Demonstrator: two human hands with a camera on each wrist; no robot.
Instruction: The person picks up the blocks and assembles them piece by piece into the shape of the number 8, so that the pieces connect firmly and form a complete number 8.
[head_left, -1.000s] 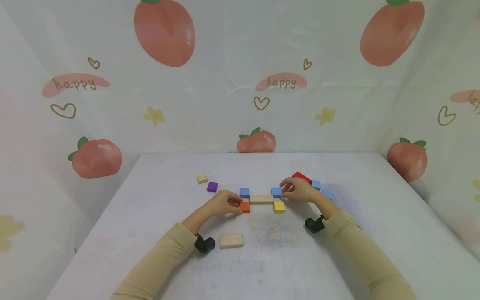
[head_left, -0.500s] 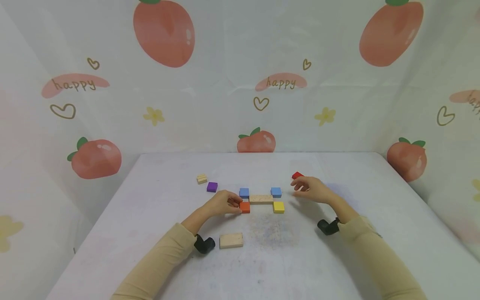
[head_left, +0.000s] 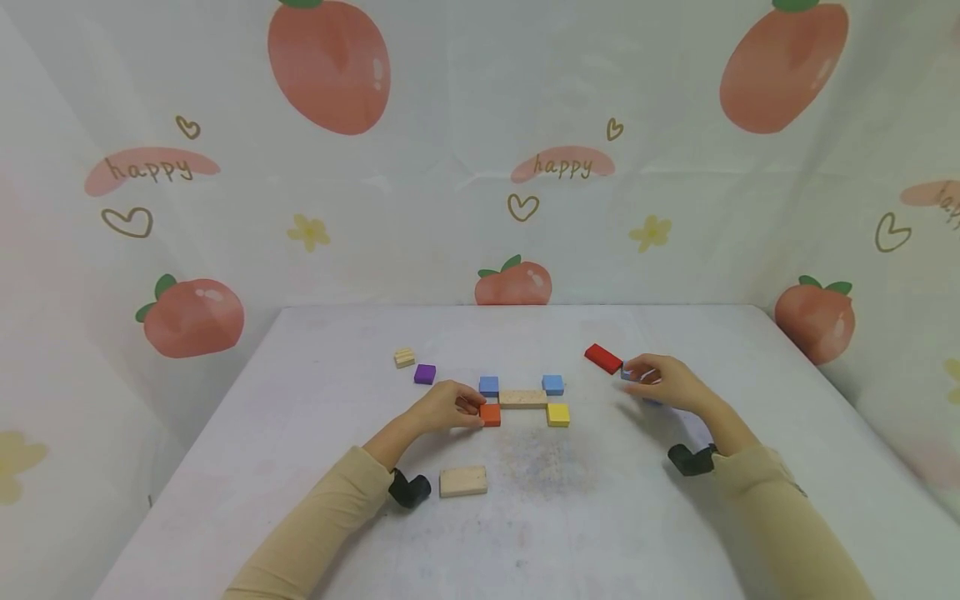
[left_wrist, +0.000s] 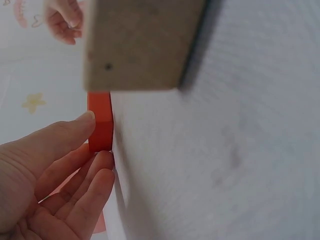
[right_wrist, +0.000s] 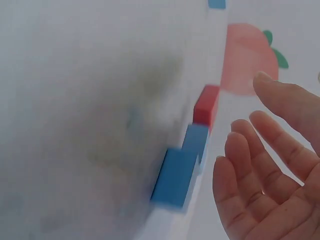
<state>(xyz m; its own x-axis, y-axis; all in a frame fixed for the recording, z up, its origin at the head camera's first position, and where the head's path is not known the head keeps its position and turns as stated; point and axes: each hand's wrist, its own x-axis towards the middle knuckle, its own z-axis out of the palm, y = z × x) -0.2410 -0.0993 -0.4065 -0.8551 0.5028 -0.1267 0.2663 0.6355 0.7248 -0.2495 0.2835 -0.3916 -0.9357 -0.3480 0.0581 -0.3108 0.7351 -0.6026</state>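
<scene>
My left hand point(head_left: 450, 407) pinches an orange block point(head_left: 491, 415) by its left side; the thumb presses one face in the left wrist view. Behind that block sits a blue block point(head_left: 489, 386). A pale wooden block point(head_left: 523, 400) reaches across to a second blue block point(head_left: 552, 384) and a yellow block point(head_left: 558, 415), all flat on the table. My right hand point(head_left: 666, 385) hovers with loosely bent fingers, holding nothing, over two more blue blocks, partly hidden in the head view. In the right wrist view, the nearer blue block point(right_wrist: 175, 177) and farther blue block point(right_wrist: 195, 138) line up with a red block point(right_wrist: 206, 106).
On the white table point(head_left: 360, 333), a purple block point(head_left: 425, 374) and small pale wooden pieces point(head_left: 404, 357) lie at the back left. A wooden plank point(head_left: 463, 481) lies in front, near the left wrist's black camera point(head_left: 410, 488). A printed curtain point(head_left: 420, 208) hangs behind.
My right hand has left the blue block beside the wooden block and moved right, past the red block, to the other blue blocks. The left hand stays at the orange block.
</scene>
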